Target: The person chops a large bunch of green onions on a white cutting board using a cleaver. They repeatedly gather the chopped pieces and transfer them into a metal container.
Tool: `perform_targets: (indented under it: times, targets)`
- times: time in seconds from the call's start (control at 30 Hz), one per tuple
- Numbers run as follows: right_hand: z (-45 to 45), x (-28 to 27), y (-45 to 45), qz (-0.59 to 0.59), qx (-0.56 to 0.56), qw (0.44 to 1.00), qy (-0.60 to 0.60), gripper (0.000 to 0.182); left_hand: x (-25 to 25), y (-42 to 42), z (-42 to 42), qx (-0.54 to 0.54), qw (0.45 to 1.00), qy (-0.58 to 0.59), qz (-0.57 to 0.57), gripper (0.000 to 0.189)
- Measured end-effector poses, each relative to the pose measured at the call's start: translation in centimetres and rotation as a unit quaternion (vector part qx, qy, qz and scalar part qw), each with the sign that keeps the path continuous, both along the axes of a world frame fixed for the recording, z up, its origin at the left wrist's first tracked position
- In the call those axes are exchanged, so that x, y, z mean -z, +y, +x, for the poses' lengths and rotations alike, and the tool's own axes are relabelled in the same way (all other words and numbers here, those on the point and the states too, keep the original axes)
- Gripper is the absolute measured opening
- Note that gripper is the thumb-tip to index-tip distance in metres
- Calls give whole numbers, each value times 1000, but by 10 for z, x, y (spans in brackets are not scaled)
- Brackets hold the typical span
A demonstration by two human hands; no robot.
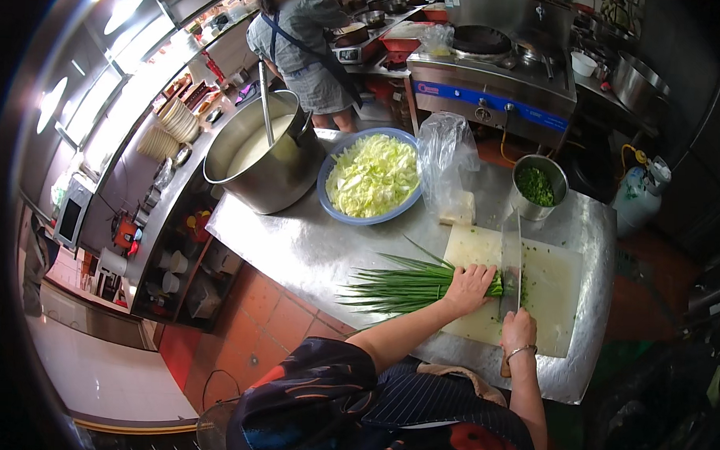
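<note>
My left hand [472, 287] presses a bunch of scallions [402, 285] down on a pale plastic cutting board [550, 303]. Their long green tips fan out to the left over the steel table. In my right hand [518, 333] is the wooden handle of a cleaver [512, 263]. Its broad blade stands on edge at the cut end of the bunch, just right of my left fingers. Bits of chopped green are scattered on the board around the blade. Beyond the board a steel pot [538, 186] holds chopped greens.
A blue plastic basin [367, 219] of shredded cabbage and a large stockpot [272, 189] with a ladle in pale liquid share the steel table [288, 240]. A clear plastic bag [448, 162] lies behind the board. Past the table are a gas range [489, 89] and another person [306, 50].
</note>
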State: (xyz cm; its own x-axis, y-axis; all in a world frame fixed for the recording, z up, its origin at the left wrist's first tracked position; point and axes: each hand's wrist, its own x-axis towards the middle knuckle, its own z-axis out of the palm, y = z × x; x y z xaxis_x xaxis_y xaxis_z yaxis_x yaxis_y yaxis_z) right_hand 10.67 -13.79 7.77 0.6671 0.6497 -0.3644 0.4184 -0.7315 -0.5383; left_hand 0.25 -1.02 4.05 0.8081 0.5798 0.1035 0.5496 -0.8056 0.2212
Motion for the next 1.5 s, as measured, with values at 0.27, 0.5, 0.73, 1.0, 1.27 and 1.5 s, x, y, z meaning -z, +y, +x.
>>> perform_targets:
  times: [0.27,0.5,0.73,1.0,1.27,1.5]
  targets:
    - [-6,-9,2,-8,4,1000,0,26,17,4,7,-13,999,27,32,76]
    - [-3,-3,-1,7,7,1000,-5,27,9,1,6,-23,1000,9,-3,79]
    - [-4,-8,0,-1,-1,1000,-3,27,2,1,4,-29,999,9,-19,82]
    - [0,3,1,9,-11,1000,-10,27,2,0,4,-26,1000,8,-12,81]
    - [6,15,-2,44,-28,998,-26,25,3,0,5,-26,1000,11,-7,78]
    - [-1,-27,4,-9,2,999,37,27,-1,-1,5,-27,999,18,-16,76]
